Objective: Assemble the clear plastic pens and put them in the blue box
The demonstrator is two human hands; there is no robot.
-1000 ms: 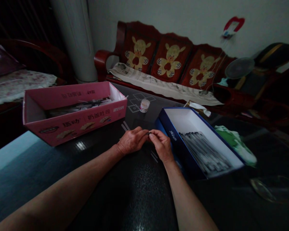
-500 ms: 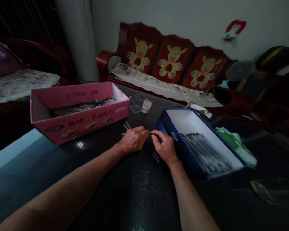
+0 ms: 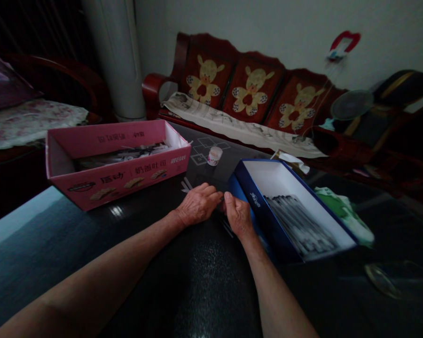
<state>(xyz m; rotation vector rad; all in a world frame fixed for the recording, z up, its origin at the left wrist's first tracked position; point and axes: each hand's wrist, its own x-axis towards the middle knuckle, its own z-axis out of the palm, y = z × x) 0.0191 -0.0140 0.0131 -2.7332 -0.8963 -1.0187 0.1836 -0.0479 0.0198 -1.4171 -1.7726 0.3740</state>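
My left hand point(image 3: 198, 205) and my right hand point(image 3: 237, 215) rest close together on the dark table point(image 3: 144, 263), fingertips meeting in a pinch on a small thin dark thing between them that I cannot make out. To the right of my right hand stands a blue box point(image 3: 254, 199) with a white inside, holding several dark pens point(image 3: 298, 220). A pink cardboard box point(image 3: 127, 171) with pen parts inside stands at the left. A few thin loose pieces point(image 3: 186, 184) lie on the table just beyond my left hand.
A small white jar point(image 3: 214, 155) stands behind the hands. A green and white cloth point(image 3: 341, 206) lies right of the blue box. A red wooden bench point(image 3: 254, 89) with cartoon cushions lines the wall, a fan point(image 3: 351, 104) beside it. A white column point(image 3: 118, 56) rises at the back left.
My right hand has turned and drawn in tighter against my left hand. The view has shifted slightly to the left.
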